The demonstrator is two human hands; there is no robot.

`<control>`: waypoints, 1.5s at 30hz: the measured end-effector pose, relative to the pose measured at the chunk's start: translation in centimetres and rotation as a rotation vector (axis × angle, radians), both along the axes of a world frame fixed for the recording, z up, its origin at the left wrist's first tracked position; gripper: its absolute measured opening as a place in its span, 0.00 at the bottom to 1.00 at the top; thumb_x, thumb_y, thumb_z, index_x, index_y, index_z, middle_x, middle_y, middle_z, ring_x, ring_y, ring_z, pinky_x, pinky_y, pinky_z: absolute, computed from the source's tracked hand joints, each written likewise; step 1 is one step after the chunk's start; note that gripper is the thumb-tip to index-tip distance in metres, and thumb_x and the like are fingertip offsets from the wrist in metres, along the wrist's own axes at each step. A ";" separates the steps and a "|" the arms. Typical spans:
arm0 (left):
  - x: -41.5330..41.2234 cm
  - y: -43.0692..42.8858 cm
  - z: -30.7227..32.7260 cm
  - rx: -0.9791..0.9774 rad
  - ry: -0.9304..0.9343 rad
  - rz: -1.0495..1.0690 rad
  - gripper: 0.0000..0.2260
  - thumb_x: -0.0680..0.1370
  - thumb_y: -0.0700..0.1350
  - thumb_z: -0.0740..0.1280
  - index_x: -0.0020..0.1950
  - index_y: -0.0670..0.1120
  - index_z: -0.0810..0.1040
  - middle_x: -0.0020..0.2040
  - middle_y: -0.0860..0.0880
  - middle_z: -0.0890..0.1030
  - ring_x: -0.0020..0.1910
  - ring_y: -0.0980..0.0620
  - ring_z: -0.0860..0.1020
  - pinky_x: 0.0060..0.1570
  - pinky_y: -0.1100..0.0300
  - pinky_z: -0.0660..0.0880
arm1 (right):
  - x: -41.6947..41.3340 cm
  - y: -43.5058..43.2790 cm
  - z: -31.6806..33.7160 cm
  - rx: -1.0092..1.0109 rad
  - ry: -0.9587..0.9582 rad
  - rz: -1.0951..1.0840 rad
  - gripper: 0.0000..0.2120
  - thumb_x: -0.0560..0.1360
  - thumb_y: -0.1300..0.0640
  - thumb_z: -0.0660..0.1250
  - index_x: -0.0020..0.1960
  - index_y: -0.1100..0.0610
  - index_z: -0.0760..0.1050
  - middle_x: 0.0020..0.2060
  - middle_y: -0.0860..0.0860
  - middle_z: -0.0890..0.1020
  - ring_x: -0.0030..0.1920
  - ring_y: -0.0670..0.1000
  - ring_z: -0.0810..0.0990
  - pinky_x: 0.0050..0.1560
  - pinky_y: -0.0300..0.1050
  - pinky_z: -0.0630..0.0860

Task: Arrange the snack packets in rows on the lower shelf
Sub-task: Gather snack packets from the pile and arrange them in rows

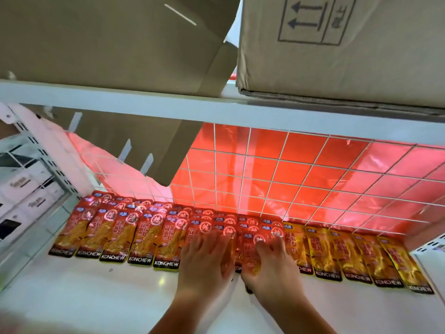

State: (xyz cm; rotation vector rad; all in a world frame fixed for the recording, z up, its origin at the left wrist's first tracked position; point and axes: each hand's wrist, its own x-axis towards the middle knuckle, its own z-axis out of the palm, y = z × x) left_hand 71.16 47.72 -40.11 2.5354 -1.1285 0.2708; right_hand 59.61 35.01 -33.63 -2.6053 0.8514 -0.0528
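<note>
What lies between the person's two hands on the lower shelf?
Red snack packets, overlapping in the row, fill the gap between the left hand and the right hand; both hands rest on them with spread fingers. The head view shows this.

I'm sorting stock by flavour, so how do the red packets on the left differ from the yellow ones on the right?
The red packets overlap several rows deep; the yellow packets form one row. The left hand and right hand press on red packets, not yellow packets. Both kinds carry a black KONCHEW band.
</note>
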 end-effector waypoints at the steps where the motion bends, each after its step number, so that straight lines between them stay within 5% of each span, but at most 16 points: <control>1: 0.0 0.1 -0.1 -0.036 -0.050 -0.017 0.20 0.72 0.60 0.69 0.62 0.56 0.79 0.62 0.53 0.79 0.57 0.45 0.75 0.54 0.49 0.68 | 0.3 0.1 -0.1 -0.018 0.005 -0.007 0.23 0.73 0.38 0.65 0.64 0.46 0.70 0.58 0.49 0.65 0.55 0.51 0.76 0.56 0.44 0.77; 6: -0.3 -0.2 0.4 -0.097 -0.100 -0.031 0.20 0.69 0.56 0.76 0.59 0.56 0.80 0.58 0.55 0.79 0.54 0.47 0.73 0.52 0.50 0.64 | 1.6 0.3 -1.0 -0.067 0.004 -0.044 0.23 0.73 0.38 0.62 0.64 0.47 0.70 0.59 0.51 0.68 0.55 0.54 0.77 0.50 0.46 0.78; 28: 0.1 -0.2 -0.4 -0.074 -0.030 -0.048 0.19 0.72 0.54 0.70 0.62 0.56 0.79 0.60 0.54 0.79 0.54 0.46 0.75 0.52 0.49 0.72 | 1.9 0.0 -2.0 -0.080 -0.061 -0.044 0.19 0.73 0.42 0.65 0.57 0.53 0.73 0.52 0.54 0.71 0.43 0.58 0.79 0.39 0.48 0.75; 33: 0.0 0.1 -0.3 -0.076 -0.048 -0.051 0.20 0.72 0.56 0.69 0.64 0.57 0.78 0.61 0.54 0.79 0.54 0.47 0.75 0.52 0.49 0.73 | 1.6 0.0 -1.2 -0.076 -0.064 -0.038 0.17 0.73 0.43 0.64 0.55 0.53 0.73 0.52 0.54 0.72 0.42 0.57 0.79 0.40 0.49 0.78; 40: -0.1 0.6 0.8 -0.254 -0.044 -0.117 0.19 0.72 0.52 0.70 0.63 0.54 0.81 0.61 0.53 0.80 0.55 0.45 0.77 0.57 0.50 0.72 | 1.6 -0.1 2.1 -0.063 -0.151 0.057 0.18 0.77 0.43 0.65 0.65 0.45 0.72 0.59 0.47 0.74 0.59 0.51 0.75 0.56 0.46 0.75; 45: 0.1 0.9 6.1 -0.385 0.009 -0.159 0.18 0.76 0.54 0.67 0.64 0.52 0.81 0.61 0.54 0.80 0.58 0.48 0.77 0.57 0.48 0.74 | 2.0 0.1 5.0 -0.116 -0.329 0.098 0.15 0.75 0.46 0.67 0.60 0.47 0.74 0.53 0.46 0.76 0.54 0.50 0.77 0.51 0.42 0.74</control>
